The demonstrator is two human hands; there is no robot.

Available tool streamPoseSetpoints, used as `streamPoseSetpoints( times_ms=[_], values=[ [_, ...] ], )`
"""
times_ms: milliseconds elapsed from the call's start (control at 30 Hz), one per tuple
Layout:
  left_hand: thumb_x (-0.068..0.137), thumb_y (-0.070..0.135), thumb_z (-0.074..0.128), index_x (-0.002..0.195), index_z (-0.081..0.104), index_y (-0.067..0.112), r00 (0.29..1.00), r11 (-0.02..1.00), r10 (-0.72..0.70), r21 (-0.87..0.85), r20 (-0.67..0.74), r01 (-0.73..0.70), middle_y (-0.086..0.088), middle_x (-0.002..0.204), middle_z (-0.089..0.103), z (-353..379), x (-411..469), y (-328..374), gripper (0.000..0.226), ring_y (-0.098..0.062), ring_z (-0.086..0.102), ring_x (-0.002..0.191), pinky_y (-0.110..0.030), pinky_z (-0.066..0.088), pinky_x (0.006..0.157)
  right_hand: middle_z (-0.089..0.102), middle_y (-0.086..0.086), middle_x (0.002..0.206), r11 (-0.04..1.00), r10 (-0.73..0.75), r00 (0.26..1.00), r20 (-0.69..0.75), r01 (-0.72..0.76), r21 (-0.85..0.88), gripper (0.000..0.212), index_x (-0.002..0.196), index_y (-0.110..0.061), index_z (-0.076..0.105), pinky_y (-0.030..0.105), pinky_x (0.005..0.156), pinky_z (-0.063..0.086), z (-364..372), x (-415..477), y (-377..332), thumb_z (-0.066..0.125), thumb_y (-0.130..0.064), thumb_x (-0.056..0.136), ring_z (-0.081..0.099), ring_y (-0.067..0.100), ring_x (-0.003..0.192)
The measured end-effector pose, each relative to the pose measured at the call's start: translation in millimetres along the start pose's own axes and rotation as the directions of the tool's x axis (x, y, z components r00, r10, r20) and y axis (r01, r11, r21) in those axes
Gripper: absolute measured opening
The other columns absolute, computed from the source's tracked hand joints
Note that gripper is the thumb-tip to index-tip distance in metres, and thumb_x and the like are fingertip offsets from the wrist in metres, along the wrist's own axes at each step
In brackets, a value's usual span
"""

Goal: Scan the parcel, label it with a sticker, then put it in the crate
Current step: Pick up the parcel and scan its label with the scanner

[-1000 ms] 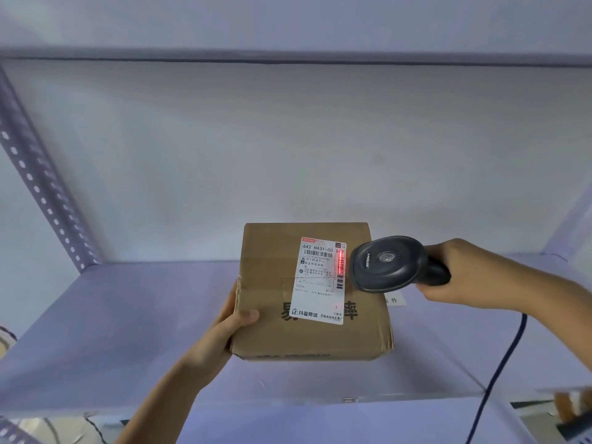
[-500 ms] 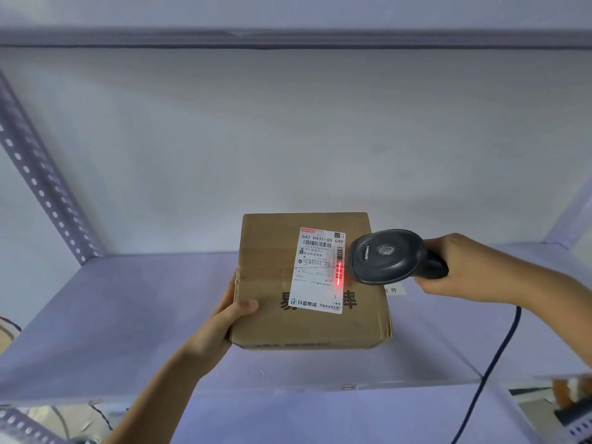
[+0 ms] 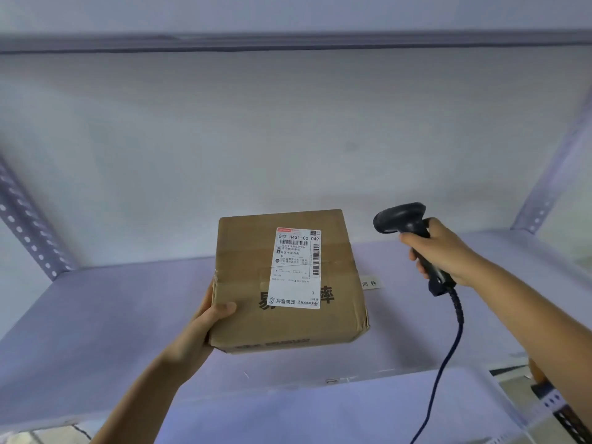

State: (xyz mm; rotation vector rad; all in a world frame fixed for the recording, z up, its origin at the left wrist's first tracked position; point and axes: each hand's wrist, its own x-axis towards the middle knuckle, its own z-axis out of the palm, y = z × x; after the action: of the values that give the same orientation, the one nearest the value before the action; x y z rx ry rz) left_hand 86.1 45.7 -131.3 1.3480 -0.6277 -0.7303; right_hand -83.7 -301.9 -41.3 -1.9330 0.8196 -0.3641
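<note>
A brown cardboard parcel point(image 3: 250, 283) sits on the shelf board, with a white shipping label point(image 3: 296, 267) with barcodes on its top face. My left hand point(image 3: 205, 328) grips the parcel's near left corner, thumb on top. My right hand point(image 3: 445, 251) holds a black corded barcode scanner point(image 3: 400, 217) by its handle, to the right of the parcel and apart from it, its head pointing left. No red scan light shows on the label. No crate or sticker is in view.
The pale shelf board point(image 3: 112, 315) runs left and right of the parcel, with perforated metal uprights at the left point(image 3: 28, 225) and right point(image 3: 551, 184). A small paper tag point(image 3: 370, 283) lies just right of the parcel. The scanner's cable point(image 3: 448, 357) hangs down over the front edge.
My right hand has pulled the scanner away from the label, to the right, and turned it more upright. The red scan line on the label has gone. The parcel stays held by my left hand.
</note>
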Motion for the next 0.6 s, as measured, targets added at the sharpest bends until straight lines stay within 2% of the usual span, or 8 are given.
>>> streamPoseSetpoints(
  times_ms=[200, 333, 500, 600],
  values=[
    [0.055, 0.057, 0.081, 0.140, 0.043, 0.036, 1.000, 1.000, -0.011, 0.002, -0.011, 0.011, 0.001, 0.136, 0.060, 1.2, -0.5, 0.7, 0.095, -0.023, 0.058, 0.123, -0.043, 0.051, 0.093, 0.059, 0.016, 0.079, 0.985, 0.170, 0.981, -0.090, -0.169, 0.023, 0.036, 0.116, -0.005, 0.040, 0.033, 0.049, 0.046, 21.6, 26.3, 41.7, 0.057, -0.022, 0.090, 0.052, 0.025, 0.051],
    [0.057, 0.058, 0.079, 0.141, 0.041, 0.037, 1.000, 1.000, -0.020, 0.008, 0.003, 0.020, -0.001, 0.138, 0.058, 1.7, 0.0, 1.4, 0.095, -0.025, 0.057, 0.124, -0.048, 0.051, 0.092, 0.058, 0.016, 0.079, 0.977, 0.213, 0.971, -0.104, -0.215, -0.005, 0.037, 0.118, -0.004, 0.037, 0.030, 0.047, 0.044, 34.5, 32.0, 54.2, 0.055, -0.021, 0.090, 0.051, 0.025, 0.050],
    [0.055, 0.057, 0.080, 0.142, 0.041, 0.037, 0.999, 0.999, -0.035, -0.007, -0.013, 0.035, -0.002, 0.137, 0.060, 1.4, 0.3, 0.8, 0.097, -0.026, 0.059, 0.122, -0.047, 0.053, 0.091, 0.057, 0.015, 0.075, 0.955, 0.284, 0.953, -0.106, -0.291, -0.052, 0.043, 0.124, -0.003, 0.033, 0.031, 0.046, 0.043, 39.9, 40.2, 61.8, 0.054, -0.022, 0.091, 0.051, 0.025, 0.048],
    [0.056, 0.057, 0.080, 0.142, 0.041, 0.037, 0.999, 0.999, -0.037, -0.011, -0.019, 0.037, -0.003, 0.137, 0.059, 1.2, -0.4, 0.3, 0.097, -0.028, 0.058, 0.123, -0.052, 0.050, 0.095, 0.059, 0.016, 0.078, 0.947, 0.301, 0.948, -0.105, -0.310, -0.081, 0.047, 0.127, -0.004, 0.032, 0.031, 0.046, 0.043, 42.5, 45.0, 66.7, 0.054, -0.023, 0.091, 0.052, 0.025, 0.048]
  ],
)
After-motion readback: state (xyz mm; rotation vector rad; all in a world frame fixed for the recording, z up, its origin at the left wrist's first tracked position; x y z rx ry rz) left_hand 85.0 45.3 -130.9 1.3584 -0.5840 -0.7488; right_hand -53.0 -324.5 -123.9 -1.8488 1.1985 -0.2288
